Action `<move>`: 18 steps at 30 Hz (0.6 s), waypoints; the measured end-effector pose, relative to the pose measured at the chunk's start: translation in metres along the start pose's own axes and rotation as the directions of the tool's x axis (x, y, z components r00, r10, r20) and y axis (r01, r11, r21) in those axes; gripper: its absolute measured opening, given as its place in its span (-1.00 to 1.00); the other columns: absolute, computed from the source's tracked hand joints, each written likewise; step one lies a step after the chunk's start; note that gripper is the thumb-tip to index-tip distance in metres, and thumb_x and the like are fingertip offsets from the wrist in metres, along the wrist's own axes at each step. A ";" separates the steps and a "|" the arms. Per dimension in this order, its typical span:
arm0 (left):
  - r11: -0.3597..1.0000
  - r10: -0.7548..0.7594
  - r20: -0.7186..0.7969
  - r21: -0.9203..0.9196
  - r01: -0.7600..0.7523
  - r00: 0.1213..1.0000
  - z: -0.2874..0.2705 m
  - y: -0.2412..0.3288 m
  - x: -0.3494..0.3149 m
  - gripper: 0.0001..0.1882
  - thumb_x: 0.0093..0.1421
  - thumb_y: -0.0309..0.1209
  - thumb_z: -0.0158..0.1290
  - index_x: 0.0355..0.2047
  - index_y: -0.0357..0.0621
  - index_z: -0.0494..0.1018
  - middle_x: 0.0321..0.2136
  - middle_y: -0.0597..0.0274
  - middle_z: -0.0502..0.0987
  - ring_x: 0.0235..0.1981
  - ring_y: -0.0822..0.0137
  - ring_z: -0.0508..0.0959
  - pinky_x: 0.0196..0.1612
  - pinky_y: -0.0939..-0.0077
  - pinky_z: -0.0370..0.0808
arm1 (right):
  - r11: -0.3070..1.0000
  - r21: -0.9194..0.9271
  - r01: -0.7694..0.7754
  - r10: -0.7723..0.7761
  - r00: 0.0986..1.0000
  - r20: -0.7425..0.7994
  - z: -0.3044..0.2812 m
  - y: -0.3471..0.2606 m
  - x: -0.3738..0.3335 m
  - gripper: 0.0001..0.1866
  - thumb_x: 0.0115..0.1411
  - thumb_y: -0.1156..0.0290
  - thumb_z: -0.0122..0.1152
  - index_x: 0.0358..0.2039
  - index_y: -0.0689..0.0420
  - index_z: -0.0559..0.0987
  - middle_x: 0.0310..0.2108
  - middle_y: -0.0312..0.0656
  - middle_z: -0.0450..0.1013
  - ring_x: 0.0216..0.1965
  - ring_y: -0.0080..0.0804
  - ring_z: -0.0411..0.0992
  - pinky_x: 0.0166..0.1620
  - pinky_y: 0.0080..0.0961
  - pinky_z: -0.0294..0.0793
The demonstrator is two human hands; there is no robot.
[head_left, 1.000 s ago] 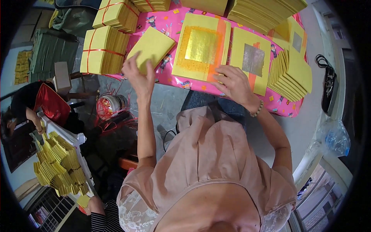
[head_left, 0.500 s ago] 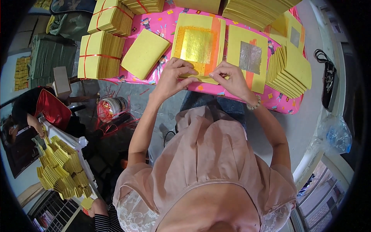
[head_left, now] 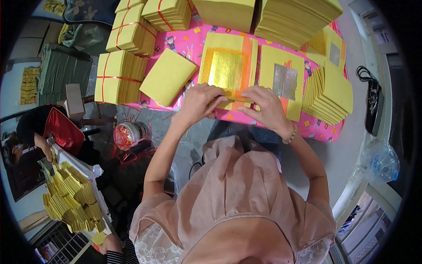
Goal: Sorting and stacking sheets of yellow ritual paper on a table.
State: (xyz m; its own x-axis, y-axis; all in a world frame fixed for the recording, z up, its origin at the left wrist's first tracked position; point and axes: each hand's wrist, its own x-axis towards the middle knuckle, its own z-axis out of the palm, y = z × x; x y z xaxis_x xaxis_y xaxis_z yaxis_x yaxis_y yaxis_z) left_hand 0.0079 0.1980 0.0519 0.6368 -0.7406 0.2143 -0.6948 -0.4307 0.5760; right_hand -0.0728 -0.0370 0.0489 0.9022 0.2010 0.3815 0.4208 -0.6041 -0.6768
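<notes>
My left hand [head_left: 200, 103] and my right hand [head_left: 263, 108] meet at the near edge of a yellow paper sheet with a gold foil square [head_left: 227, 68], fingers pinching that edge. The sheet tops a stack on the pink patterned table cover [head_left: 189, 44]. Right of it lies a yellow sheet with a silver foil square [head_left: 285, 81]. A loose stack of plain yellow sheets [head_left: 168, 77] lies tilted just left of my left hand.
Tied yellow paper bundles [head_left: 119, 75] stand at the left; tall stacks [head_left: 299, 17] line the far edge and a fanned stack [head_left: 327, 94] lies right. A spool of red string [head_left: 129, 132] sits below. A seated person [head_left: 44, 132] works beside folded yellow papers [head_left: 72, 200].
My left hand left the plain yellow stack at the left and came right to the gold foil sheet. Both hands now pinch its near edge.
</notes>
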 end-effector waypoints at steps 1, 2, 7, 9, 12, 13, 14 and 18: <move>0.999 -0.002 0.018 0.044 0.001 1.000 -0.001 0.001 0.002 -0.81 0.18 -0.27 0.17 -0.32 -0.12 0.55 -0.47 0.12 0.58 -0.38 0.09 0.57 -0.31 0.20 0.48 | 0.997 -0.080 -0.015 0.019 0.998 0.054 -0.001 0.001 -0.002 -0.81 0.15 0.39 0.32 -0.25 0.20 0.59 -0.41 -0.15 0.46 -0.37 -0.24 0.48 -0.24 -0.36 0.44; 0.996 -0.005 0.035 0.088 0.001 0.999 -0.002 0.003 0.004 -0.81 0.18 -0.28 0.18 -0.27 -0.11 0.55 -0.44 0.13 0.59 -0.36 0.12 0.58 -0.29 0.23 0.48 | 0.987 -0.160 -0.027 0.044 0.993 0.105 -0.002 0.005 -0.001 -0.79 0.14 0.38 0.31 -0.24 0.18 0.58 -0.40 -0.13 0.47 -0.33 -0.15 0.48 -0.19 -0.28 0.45; 0.971 0.173 -0.268 0.208 -0.119 0.948 -0.003 0.019 0.020 -0.62 0.07 -0.37 0.23 -0.06 -0.02 0.53 -0.12 0.13 0.54 -0.09 0.10 0.54 -0.07 0.19 0.46 | 0.991 -0.061 -0.123 0.127 0.990 0.059 -0.016 0.020 0.030 -0.81 0.22 0.35 0.25 -0.25 0.21 0.57 -0.39 -0.10 0.48 -0.36 -0.12 0.48 -0.31 -0.34 0.44; 0.947 0.277 -0.322 0.250 -0.201 0.905 0.005 0.012 0.018 -0.46 -0.02 -0.40 0.26 0.05 0.00 0.49 0.08 0.07 0.44 0.12 -0.03 0.41 0.10 0.06 0.39 | 0.978 0.003 -0.207 0.207 0.978 -0.012 -0.023 0.032 0.049 -0.74 0.25 0.29 0.22 -0.25 0.25 0.52 -0.37 -0.04 0.46 -0.40 -0.08 0.46 -0.34 -0.27 0.43; 0.955 0.237 -0.254 0.236 -0.177 0.938 0.015 0.006 0.029 -0.44 0.00 -0.38 0.27 0.07 0.00 0.48 0.09 0.06 0.43 0.15 -0.04 0.40 0.15 0.06 0.36 | 0.943 0.036 -0.329 0.329 0.944 0.009 -0.032 0.052 0.078 -0.70 0.26 0.26 0.20 -0.22 0.28 0.50 -0.33 0.01 0.47 -0.42 -0.11 0.45 -0.33 -0.30 0.43; 0.953 0.185 -0.176 0.270 -0.134 0.967 0.018 0.001 0.035 -0.35 0.09 -0.22 0.25 0.21 0.06 0.38 0.24 0.02 0.30 0.28 -0.08 0.25 0.27 0.00 0.22 | 0.930 0.034 -0.366 0.366 0.931 0.000 -0.033 0.056 0.087 -0.69 0.27 0.25 0.18 -0.19 0.28 0.51 -0.30 0.00 0.48 -0.42 -0.14 0.44 -0.30 -0.30 0.43; 0.952 0.192 -0.178 0.274 -0.139 0.965 0.021 -0.003 0.038 -0.35 0.09 -0.22 0.25 0.21 0.06 0.38 0.24 0.02 0.30 0.28 -0.08 0.25 0.27 0.00 0.22 | 0.931 0.032 -0.363 0.363 0.932 -0.006 -0.033 0.062 0.095 -0.69 0.27 0.25 0.18 -0.19 0.28 0.51 -0.30 0.00 0.48 -0.42 -0.14 0.44 -0.30 -0.30 0.43; 0.956 0.063 -0.055 0.290 -0.045 0.996 0.030 -0.016 0.055 -0.26 0.24 0.03 0.05 0.37 0.14 0.15 0.38 -0.06 0.05 0.40 -0.15 -0.01 0.39 -0.12 -0.07 | 0.920 -0.058 -0.388 0.388 0.922 -0.003 -0.021 0.103 0.108 -0.67 0.28 0.23 0.17 -0.14 0.27 0.51 -0.24 0.01 0.48 -0.27 -0.03 0.46 -0.17 -0.20 0.45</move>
State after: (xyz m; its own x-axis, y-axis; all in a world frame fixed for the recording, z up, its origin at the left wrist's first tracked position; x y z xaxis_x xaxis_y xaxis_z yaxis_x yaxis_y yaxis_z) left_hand 0.0441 0.1482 0.0310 0.6089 -0.7369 0.2936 -0.7897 -0.5283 0.3118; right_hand 0.0660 -0.0937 0.0340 0.9945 -0.0518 0.0910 0.0318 -0.6784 -0.7340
